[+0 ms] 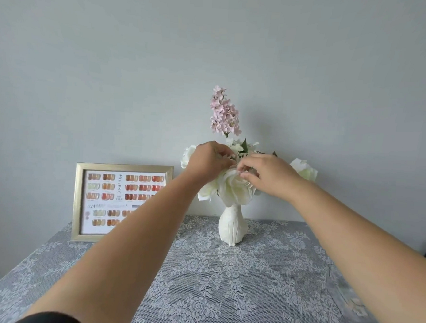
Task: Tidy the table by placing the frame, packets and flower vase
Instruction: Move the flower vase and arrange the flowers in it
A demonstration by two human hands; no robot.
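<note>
A white ribbed flower vase stands upright at the back middle of the table, against the wall. It holds white roses and a tall pink blossom spike. My left hand pinches small white petals at the top of the bunch. My right hand pinches a petal of the large front rose. A gold frame with a nail-colour chart leans upright against the wall at the back left; my left forearm hides its lower right corner. No packets are in view.
A grey lace tablecloth covers the table. The plain grey wall rises right behind the vase and frame. The table's left edge slants down at the lower left. A faint patterned patch lies on the cloth at right.
</note>
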